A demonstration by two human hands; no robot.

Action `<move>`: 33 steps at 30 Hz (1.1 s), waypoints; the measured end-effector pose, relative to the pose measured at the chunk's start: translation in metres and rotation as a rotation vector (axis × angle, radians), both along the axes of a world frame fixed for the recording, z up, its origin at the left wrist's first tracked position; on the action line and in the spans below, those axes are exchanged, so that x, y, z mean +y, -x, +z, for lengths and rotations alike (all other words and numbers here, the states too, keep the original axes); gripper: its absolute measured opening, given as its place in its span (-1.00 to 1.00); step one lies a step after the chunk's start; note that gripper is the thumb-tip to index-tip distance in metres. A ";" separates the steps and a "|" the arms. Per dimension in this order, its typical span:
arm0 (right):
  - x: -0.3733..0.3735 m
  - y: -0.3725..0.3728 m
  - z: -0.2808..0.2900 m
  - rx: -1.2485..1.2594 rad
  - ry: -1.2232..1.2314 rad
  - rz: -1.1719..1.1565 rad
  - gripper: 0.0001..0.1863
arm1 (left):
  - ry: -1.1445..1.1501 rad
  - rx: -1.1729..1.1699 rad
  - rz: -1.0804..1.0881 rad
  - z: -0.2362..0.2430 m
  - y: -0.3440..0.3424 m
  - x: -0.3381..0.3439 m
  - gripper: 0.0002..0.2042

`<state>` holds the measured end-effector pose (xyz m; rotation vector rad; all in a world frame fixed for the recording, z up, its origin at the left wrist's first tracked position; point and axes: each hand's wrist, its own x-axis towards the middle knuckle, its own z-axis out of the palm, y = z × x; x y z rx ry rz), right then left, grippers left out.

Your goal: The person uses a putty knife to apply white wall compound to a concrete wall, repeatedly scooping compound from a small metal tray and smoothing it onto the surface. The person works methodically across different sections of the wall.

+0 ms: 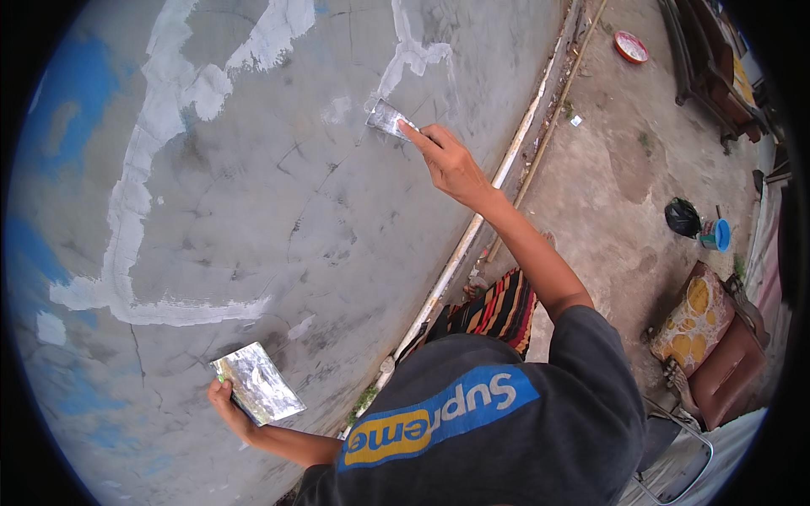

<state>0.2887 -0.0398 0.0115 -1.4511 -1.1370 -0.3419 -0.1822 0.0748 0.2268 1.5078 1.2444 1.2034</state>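
Note:
My right hand (458, 171) is closed on a putty knife (388, 118) with a wide, smeared metal blade. The blade lies against the grey wall (253, 202), at the lower end of a branching white filler streak (413, 55). At the lower left, my left hand (226, 406) grips a flat rectangular metal plate (260, 384) by its edge, thumb on top. Its surface is shiny with whitish smears. Another white filler band (122, 228) runs down the wall and bends sideways above the plate.
A pale pipe (515, 148) edges the wall's foot. On the bare ground are a red basin (630, 47) with white stuff inside, a black plastic bag (682, 218) and a blue bucket (715, 235). A chair with a patterned cushion (693, 314) stands at the right, wooden furniture (717, 72) farther off.

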 end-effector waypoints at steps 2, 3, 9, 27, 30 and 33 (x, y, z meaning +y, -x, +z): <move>0.011 0.002 -0.011 0.040 -0.019 0.029 -0.23 | 0.009 0.038 -0.072 0.006 0.001 -0.001 -0.79; 0.017 0.003 -0.016 0.056 -0.027 0.044 -0.23 | 0.015 0.053 -0.107 0.005 0.004 0.000 -0.80; 0.019 0.000 -0.039 0.050 0.014 0.013 -0.26 | -0.040 0.024 -0.012 -0.002 -0.003 0.000 -0.81; -0.033 0.013 0.014 0.009 0.207 -0.104 -0.28 | -0.004 0.002 -0.037 -0.003 0.012 0.004 -0.79; -0.025 0.014 0.018 0.099 0.052 -0.029 -0.31 | 0.031 0.003 -0.088 0.004 0.012 0.001 -0.79; -0.008 0.016 0.009 0.121 0.000 0.040 -0.33 | -0.004 -0.002 -0.054 0.001 0.006 -0.003 -0.78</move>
